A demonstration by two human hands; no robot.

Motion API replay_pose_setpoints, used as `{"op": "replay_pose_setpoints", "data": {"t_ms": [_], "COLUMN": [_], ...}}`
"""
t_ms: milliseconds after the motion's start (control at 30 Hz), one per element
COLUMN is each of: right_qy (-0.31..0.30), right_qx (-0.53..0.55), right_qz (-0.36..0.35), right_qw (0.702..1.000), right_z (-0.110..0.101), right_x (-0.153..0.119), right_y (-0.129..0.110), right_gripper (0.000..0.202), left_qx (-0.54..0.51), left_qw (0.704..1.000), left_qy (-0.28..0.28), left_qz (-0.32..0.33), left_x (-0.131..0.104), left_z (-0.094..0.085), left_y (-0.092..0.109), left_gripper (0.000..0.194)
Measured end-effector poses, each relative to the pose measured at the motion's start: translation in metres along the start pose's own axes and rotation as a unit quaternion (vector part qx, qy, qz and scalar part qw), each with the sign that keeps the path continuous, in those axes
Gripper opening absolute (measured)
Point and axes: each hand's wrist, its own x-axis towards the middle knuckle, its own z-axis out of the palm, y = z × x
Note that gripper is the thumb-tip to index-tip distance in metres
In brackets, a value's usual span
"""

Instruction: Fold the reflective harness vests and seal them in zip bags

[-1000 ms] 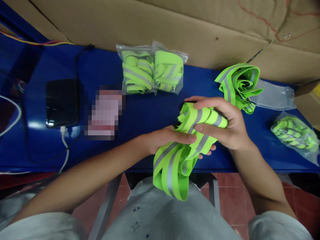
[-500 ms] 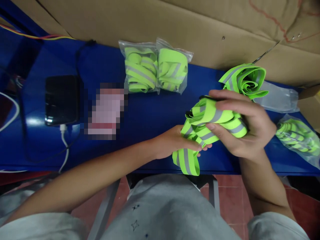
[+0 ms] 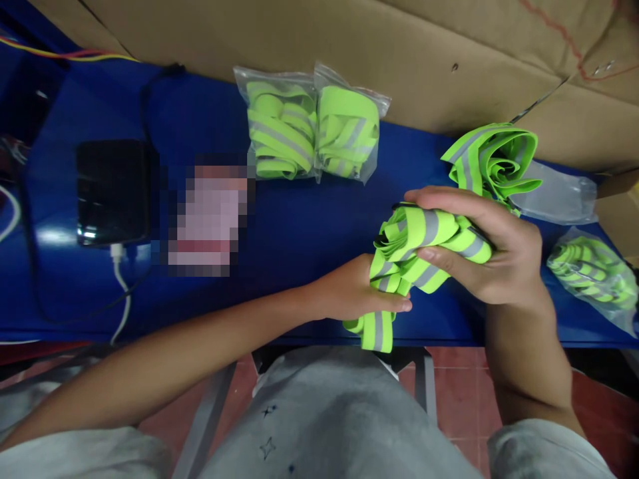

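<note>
A bundle of neon-green straps with grey reflective stripes [image 3: 429, 229] is held between both hands above the blue table's front part. My right hand [image 3: 494, 243] wraps round the folded roll from the right, thumb in front and fingers over the top. On the lower left of the bundle, my left hand [image 3: 354, 293] is closed round the strap, its thumb pointing right. A looped strap end hangs below my left hand near the table's edge. The left fingers are mostly hidden behind the straps.
Two clear bags of green straps [image 3: 282, 133] [image 3: 348, 133] lie at the back. Behind my right hand are a loose green strap coil [image 3: 492, 159] and a flat clear bag [image 3: 562, 193]. Another filled bag [image 3: 594, 269] is far right. A black device [image 3: 114, 193] with a white cable lies left.
My left hand has shifted slightly right and its fingertips are now hidden. The hanging loop has turned and looks narrower. The view has moved a little.
</note>
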Motion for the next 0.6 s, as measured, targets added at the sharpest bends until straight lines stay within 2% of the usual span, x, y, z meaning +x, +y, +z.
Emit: {"op": "replay_pose_setpoints", "data": {"t_ms": [67,167,267,333,400,500,600], "right_qy": [0.002,-0.016,-0.033,-0.034,-0.048,-0.086,-0.120], "right_qx": [-0.029,-0.065,-0.109,-0.126,-0.126,-0.088,0.012], "right_qz": [-0.031,-0.082,-0.168,-0.199,-0.186,-0.151,-0.134], "right_qw": [0.999,0.994,0.979,0.971,0.973,0.981,0.984], "right_z": [0.005,0.013,0.021,0.025,0.027,0.028,0.029], "right_x": [-0.002,-0.004,-0.004,-0.001,0.001,0.002,0.000], "right_y": [-0.003,-0.002,0.005,0.009,0.010,0.007,0.006], "right_gripper": [0.055,0.053,0.055,0.059,0.065,0.084,0.096], "left_qx": [-0.040,-0.132,-0.240,-0.287,-0.302,-0.290,-0.266], "left_qw": [0.999,0.991,0.969,0.953,0.947,0.954,0.961], "left_qy": [0.001,-0.007,-0.054,-0.081,-0.086,-0.040,0.014], "left_qz": [-0.007,-0.022,0.014,0.053,0.069,0.066,0.072], "left_x": [0.000,-0.002,-0.005,-0.007,-0.007,-0.007,-0.006], "left_z": [0.002,0.001,-0.003,-0.006,-0.008,-0.008,-0.006], "left_y": [0.002,0.012,0.022,0.024,0.024,0.019,0.018], "left_gripper": [0.020,0.024,0.026,0.028,0.038,0.050,0.040]}}
